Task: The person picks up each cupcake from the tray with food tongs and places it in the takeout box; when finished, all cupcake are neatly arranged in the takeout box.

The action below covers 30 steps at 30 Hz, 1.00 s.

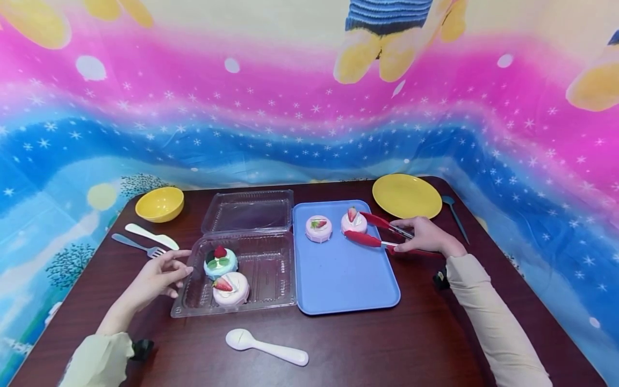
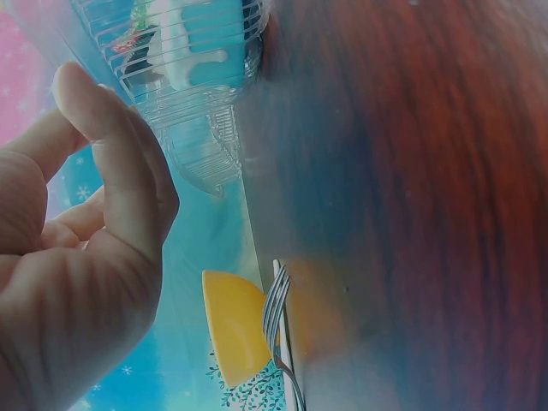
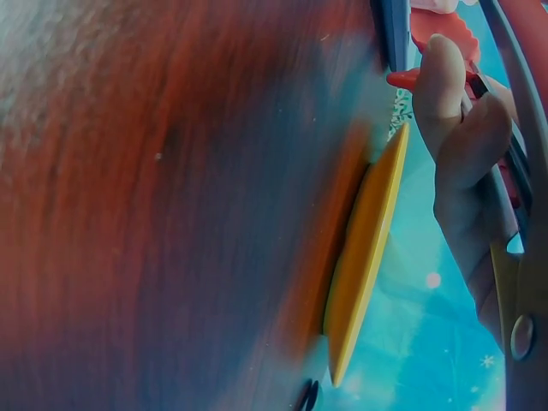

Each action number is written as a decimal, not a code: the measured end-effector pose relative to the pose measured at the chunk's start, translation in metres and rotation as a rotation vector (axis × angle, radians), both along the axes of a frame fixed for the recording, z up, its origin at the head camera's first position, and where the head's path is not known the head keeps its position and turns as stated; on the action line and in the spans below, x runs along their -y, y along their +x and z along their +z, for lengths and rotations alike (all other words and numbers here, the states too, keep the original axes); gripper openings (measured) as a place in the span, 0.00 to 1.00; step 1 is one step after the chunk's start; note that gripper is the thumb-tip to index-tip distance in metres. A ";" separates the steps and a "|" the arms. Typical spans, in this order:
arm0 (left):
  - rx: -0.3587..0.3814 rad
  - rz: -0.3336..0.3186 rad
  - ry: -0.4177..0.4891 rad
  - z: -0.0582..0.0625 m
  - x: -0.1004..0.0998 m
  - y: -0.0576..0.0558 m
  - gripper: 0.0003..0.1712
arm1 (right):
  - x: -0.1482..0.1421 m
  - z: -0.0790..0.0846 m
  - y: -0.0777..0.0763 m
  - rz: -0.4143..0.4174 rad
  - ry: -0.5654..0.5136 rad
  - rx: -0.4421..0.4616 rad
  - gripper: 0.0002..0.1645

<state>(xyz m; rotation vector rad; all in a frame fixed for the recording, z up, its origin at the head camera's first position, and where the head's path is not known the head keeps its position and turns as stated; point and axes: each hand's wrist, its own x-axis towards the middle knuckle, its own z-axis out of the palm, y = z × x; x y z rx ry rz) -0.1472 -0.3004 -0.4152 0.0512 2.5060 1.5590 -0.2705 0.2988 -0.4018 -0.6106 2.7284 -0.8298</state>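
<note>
My right hand [image 1: 422, 235] grips red-tipped metal tongs [image 1: 367, 238] over the right side of a blue tray [image 1: 345, 279]. The tong tips lie on either side of a small pink cake [image 1: 354, 224] with a strawberry slice. A second pink cake [image 1: 318, 229] sits left of it. My left hand [image 1: 159, 274] has loosely bent fingers, with fingertips right at the left rim of a clear plastic box [image 1: 263, 269]. Inside the box are a pale blue cake [image 1: 227, 259] with a raspberry and a pink cake [image 1: 237, 294] with a strawberry.
The box's hinged lid [image 1: 251, 209] lies open behind it. At the left are a yellow bowl [image 1: 159, 204], a white knife [image 1: 152, 235] and a fork [image 1: 135, 244]. A yellow plate [image 1: 407, 196] and a dark green utensil [image 1: 454, 215] lie back right. A white spoon [image 1: 266, 346] lies in front.
</note>
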 end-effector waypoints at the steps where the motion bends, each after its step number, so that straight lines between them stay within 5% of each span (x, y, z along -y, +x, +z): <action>1: 0.000 0.001 -0.001 0.000 0.000 0.000 0.36 | 0.000 0.000 0.000 0.003 -0.001 0.000 0.46; 19: 0.002 0.005 -0.003 0.001 -0.002 0.004 0.35 | -0.004 0.006 0.003 0.003 -0.005 -0.047 0.44; 30: -0.009 -0.002 -0.016 0.003 -0.001 0.001 0.34 | 0.004 0.037 -0.007 0.031 -0.045 -0.104 0.44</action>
